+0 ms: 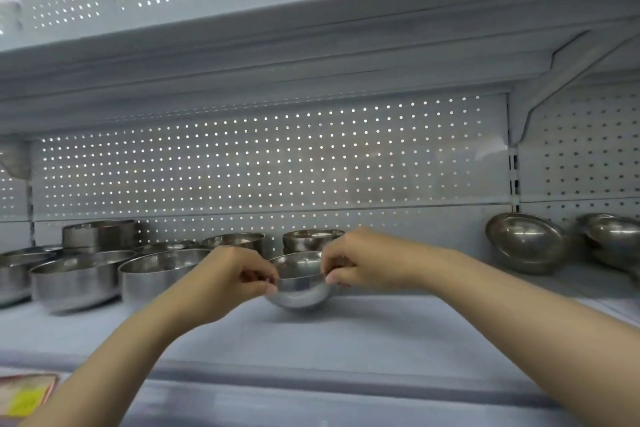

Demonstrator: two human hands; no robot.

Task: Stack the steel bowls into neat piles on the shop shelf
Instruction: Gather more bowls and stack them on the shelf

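The pale shelf (346, 333) carries steel bowls (79, 279) at left and tilted bowls (526, 243) at right.

Perforated white back panel (263, 163) behind; angled bracket (554, 80) upper right; yellow label (24, 399) lower left.

Glossy steel bowl (299, 288), matt shelf (346, 340)

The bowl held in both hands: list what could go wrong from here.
1. The left hand and right hand pinch only the rim of the small bowl; polished steel may slip.
2. It seems barely above the shelf, so its rounded base might rock if released.
3. The tilted bowls on the right could slide if jolted.
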